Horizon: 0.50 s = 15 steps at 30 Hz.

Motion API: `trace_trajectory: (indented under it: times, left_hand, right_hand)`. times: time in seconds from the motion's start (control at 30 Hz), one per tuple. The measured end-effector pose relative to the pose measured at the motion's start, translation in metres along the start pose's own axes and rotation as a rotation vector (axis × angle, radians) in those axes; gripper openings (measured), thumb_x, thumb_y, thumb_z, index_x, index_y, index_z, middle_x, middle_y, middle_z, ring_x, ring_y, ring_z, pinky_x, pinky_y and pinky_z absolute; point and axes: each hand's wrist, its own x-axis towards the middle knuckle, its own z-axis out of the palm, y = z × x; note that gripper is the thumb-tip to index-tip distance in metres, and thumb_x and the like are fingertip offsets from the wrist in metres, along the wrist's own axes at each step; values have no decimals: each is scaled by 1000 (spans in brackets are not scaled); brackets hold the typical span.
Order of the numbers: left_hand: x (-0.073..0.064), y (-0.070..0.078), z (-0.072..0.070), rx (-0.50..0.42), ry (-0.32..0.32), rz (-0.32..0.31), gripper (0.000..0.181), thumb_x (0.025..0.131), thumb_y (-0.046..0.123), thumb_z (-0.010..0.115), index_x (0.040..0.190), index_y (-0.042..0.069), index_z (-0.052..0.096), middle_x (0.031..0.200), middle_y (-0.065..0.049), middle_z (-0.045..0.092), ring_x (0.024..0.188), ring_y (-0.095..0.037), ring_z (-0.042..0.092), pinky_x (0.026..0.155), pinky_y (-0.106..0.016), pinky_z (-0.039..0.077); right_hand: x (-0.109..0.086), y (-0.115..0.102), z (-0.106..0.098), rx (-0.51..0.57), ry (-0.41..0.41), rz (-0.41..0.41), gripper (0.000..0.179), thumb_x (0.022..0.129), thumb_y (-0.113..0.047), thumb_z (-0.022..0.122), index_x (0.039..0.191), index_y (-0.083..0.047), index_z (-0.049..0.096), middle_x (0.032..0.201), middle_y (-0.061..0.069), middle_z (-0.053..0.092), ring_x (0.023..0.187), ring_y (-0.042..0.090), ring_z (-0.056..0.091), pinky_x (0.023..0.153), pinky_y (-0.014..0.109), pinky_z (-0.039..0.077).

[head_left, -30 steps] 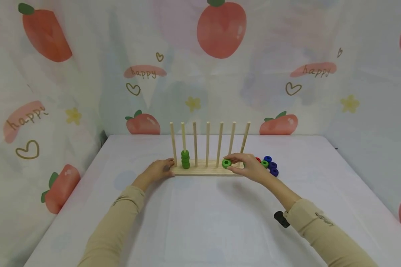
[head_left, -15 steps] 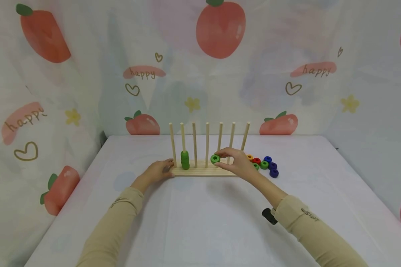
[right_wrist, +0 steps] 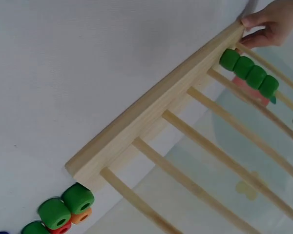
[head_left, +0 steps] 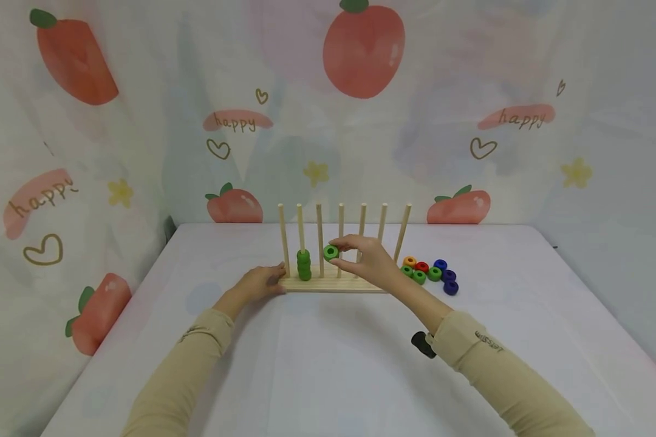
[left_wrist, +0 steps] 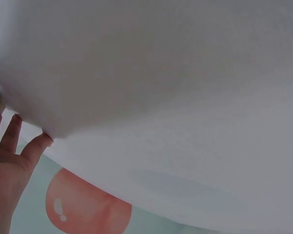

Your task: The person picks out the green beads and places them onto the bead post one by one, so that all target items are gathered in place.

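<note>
Head view: right hand pinches a raised green ring near the third peg from the rack's left end, which the left hand grips, toward the desk's far edge.

And the back wall is filled with print: big red fruit, heart outlines, yellow flowers, "happy" lettered across pink strokes! The left wall and right wall are draped to match, while below, the white tabletop is softly lit, with blurred shadows thrown across it
</note>
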Motion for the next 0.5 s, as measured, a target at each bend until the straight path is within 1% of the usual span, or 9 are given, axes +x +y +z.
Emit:
trace_trajectory:
  times: [0.13, 0.27, 0.37, 0.5]
  left_hand:
    - [1, 1, 0, 10, 5, 6, 54, 87, 28, 66, 131, -1, 53, 144, -14, 43, 128, -39, 45, 107, -51, 38]
    - [2, 0, 0, 16, 3, -1, 55, 87, 28, 66, 132, 0, 52, 144, -13, 43, 128, -39, 45, 106, -51, 38]
    - [3, -1, 0, 22, -8, -5, 55, 87, 29, 66, 132, 0, 52, 145, -13, 43, 129, -39, 45, 107, -50, 38]
    - [2, -2, -1, 37, -16, 13, 54, 88, 28, 66, 131, -1, 53, 144, -15, 44, 128, -39, 45, 107, -50, 38]
  right_hand:
    - [12, -7, -1, 2, -14, -38, 33, 80, -4, 73, 110, 6, 64, 103, 17, 70, 89, 25, 68, 79, 36, 57]
    - [24, -13, -1, -6, -27, -55, 35, 80, -3, 72, 112, 7, 63, 106, 19, 69, 91, 27, 67, 80, 36, 57]
    - [32, -16, -2, -6, -38, -49, 35, 80, -3, 72, 113, 7, 64, 108, 19, 68, 92, 27, 66, 83, 36, 56]
    - [40, -19, -2, 16, -38, -31, 33, 81, -5, 72, 111, 6, 64, 106, 18, 69, 92, 27, 66, 83, 38, 56]
